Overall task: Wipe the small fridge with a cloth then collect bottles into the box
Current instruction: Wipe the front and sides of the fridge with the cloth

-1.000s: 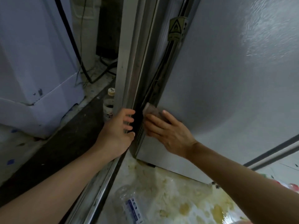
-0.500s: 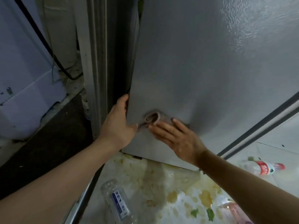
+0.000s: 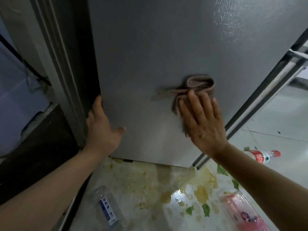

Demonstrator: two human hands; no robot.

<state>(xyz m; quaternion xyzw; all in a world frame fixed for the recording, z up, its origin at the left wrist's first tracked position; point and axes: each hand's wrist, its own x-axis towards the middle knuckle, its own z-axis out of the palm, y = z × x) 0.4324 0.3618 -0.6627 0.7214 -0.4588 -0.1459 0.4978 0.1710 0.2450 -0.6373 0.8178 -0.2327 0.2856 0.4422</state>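
Fridge (image 3: 166, 47) side panel fills most of the head view, grey and textured, glare at upper right. Right hand (image 3: 202, 122) is flat on the panel, fingers spread and pointing up, palm pressing a brown cloth (image 3: 195, 85) against the metal. Cloth is bunched: a folded loop sticks out above the fingertips, a thin tail trails left, and its lower part is hidden under the palm. Left hand (image 3: 101, 125) grips the panel's left edge low down, thumb splayed onto the face, fingers wrapped round the corner into the dark gap; fingertips not visible there.

Floor (image 3: 150, 180) below the fridge is pale, smeared with yellowish spill and green scraps. Three bottles lie on their sides: a clear bottle (image 3: 106, 209) with a blue-and-white label near the left forearm, a pink bottle (image 3: 243, 212) just beside the right forearm, and a red-label bottle (image 3: 265, 155) with a red cap further right, well apart from the others. Dark cable (image 3: 25, 64) runs diagonally at far left, past a pale blue-white unit (image 3: 15, 100).
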